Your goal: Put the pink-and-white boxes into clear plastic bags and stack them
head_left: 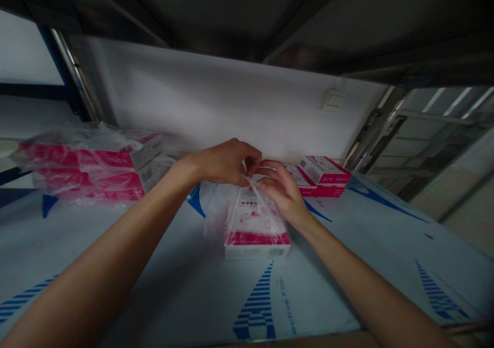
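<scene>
Head view: left hand [226,162] and right hand [281,191] both pinch the far mouth of the plastic bag [247,224] around the box [257,245]. Risk: opposed pulling tears the film; tautness unclear in dim light.

On the shelf film [366,265], blue lettering [288,307] runs sideways beside a striped blue arrow [257,307] and reads in part "…ctive Film". The bagged red-and-white box [257,235] has dark characters on its top face and a barcode [276,252] on its front edge, all too blurred to read. The left stack of boxes [88,168] and the rear boxes [324,175] carry print, none legible.
</scene>
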The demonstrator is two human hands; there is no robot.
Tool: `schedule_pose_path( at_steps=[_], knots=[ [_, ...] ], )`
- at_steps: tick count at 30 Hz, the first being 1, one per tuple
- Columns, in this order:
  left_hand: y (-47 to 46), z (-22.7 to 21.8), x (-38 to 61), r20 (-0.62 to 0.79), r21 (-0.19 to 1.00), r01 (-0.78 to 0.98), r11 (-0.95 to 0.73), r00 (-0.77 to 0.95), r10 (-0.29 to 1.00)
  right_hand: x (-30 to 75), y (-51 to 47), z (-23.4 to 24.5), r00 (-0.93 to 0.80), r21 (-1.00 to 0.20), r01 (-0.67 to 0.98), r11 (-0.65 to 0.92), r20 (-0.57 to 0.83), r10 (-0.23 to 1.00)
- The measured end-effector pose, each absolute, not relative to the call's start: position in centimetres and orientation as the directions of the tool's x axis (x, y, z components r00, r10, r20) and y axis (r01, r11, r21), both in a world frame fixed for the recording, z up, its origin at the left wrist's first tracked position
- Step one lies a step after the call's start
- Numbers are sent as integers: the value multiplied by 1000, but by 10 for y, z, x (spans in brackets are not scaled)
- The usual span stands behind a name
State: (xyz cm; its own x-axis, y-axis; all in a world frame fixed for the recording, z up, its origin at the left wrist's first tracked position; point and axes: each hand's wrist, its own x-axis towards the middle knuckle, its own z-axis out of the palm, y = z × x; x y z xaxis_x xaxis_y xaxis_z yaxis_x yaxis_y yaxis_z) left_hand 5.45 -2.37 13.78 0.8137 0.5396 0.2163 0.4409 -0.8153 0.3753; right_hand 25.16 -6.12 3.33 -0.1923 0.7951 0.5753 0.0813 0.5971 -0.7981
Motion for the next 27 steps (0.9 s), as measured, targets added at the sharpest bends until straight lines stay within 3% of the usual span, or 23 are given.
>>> schedule_pose_path(
  at_steps=[2,5,10,13,16,21,24,27],
  knots=[
    [-26,138,57,276,317,415,-853,820,501,250,-58,33,-224,-901,-63,428,431,874],
    [-28,139,59,338,225,387,-894,830,444,246,-57,34,-247,-949,-141,281,309,919],
    [-34,141,61,378,96,388,-917,838,394,244,-55,35,-120,-924,-207,321,350,929],
    [-36,142,58,327,90,467,-879,820,469,246,-54,33,-97,-916,-162,366,384,918],
    [-38,145,53,245,171,540,-824,787,566,250,-51,32,-98,-909,-116,400,411,906],
    [-51,145,43,200,240,559,-794,772,603,262,-43,31,-97,-889,7,458,455,885],
    [-68,129,30,156,218,637,-739,725,671,276,-37,30,-178,-864,144,483,457,871],
    [-86,100,13,166,265,658,-705,689,705,292,-32,29,-268,-745,365,558,489,830]
  ],
)
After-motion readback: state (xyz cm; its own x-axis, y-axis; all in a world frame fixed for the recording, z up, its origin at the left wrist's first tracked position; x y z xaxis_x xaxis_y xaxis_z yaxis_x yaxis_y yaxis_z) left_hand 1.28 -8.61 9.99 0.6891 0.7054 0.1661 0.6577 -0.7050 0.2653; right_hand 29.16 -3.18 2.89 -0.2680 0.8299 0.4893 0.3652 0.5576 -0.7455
